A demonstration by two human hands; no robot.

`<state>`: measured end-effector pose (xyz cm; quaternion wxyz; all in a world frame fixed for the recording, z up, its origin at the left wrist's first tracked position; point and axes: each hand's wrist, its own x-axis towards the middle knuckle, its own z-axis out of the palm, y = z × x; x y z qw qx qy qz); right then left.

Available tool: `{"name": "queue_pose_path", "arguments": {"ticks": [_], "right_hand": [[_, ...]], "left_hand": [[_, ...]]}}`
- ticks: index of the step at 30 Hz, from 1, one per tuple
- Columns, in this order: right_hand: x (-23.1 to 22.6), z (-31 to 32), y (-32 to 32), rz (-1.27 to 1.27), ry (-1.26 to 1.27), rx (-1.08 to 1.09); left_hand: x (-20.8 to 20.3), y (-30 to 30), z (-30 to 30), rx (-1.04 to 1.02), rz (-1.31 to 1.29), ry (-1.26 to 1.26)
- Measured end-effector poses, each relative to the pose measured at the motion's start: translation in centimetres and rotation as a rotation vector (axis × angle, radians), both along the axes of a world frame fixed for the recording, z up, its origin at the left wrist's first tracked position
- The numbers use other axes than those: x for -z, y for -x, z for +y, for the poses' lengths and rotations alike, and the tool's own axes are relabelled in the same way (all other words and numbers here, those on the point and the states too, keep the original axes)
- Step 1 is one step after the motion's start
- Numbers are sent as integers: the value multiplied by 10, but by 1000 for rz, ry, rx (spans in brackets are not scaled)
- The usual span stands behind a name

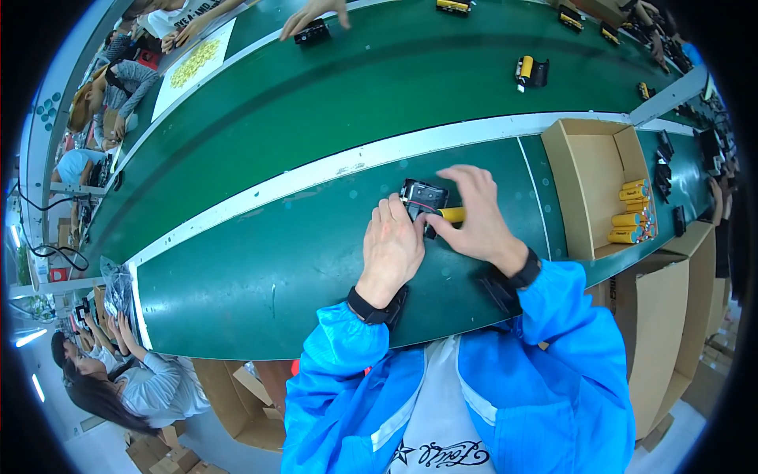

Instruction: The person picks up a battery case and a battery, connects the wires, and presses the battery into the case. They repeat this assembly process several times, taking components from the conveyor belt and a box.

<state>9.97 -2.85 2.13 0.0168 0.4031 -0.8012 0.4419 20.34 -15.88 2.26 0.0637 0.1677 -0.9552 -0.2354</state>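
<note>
A black plastic housing (pixel 425 192) lies on the green worktable in front of me, with a thin red wire across it. My left hand (pixel 392 243) grips its left side, fingers held together. A yellow cylindrical battery (pixel 453 214) sits at the housing's right side. Over that battery arches my right hand (pixel 480 213), its thumb and fingers spread apart; the thumb is close to the battery, and I cannot tell whether it touches. Another black plastic part (pixel 496 288) lies below my right wrist, and a dark piece (pixel 398 308) shows beside my left wrist.
An open cardboard box (pixel 567 189) to the right holds several yellow batteries (pixel 632 215). Beyond a white rail (pixel 332 172), a green belt (pixel 316 110) carries black housings with yellow batteries (pixel 530 73). Another person's hand (pixel 317 14) reaches over it. Large cartons (pixel 659 316) stand at the lower right.
</note>
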Motion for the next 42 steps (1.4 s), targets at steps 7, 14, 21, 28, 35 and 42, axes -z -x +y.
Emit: {"name": "queue_pose_path", "arguments": {"ticks": [7,14,21,28,35,42], "right_hand": [[-14,35,6,-490,-385,-169],[-7,24,1,-218,-233,38],[-7,22,-8,-159,-192,39],[-4,0,-21,-90,-33,-24],[-8,-8,-25,11,-194,-143],[-9,-19,-27,-73,-256,-56]], "left_hand": [[3,-1,2,-26,7,13],[5,1,9,-62,10,6],[6,3,12,-85,28,22],[10,-1,16,-125,0,-22],[-1,-21,-4,-71,59,-267],[-10,-34,-7,-24,188,-282]]}}
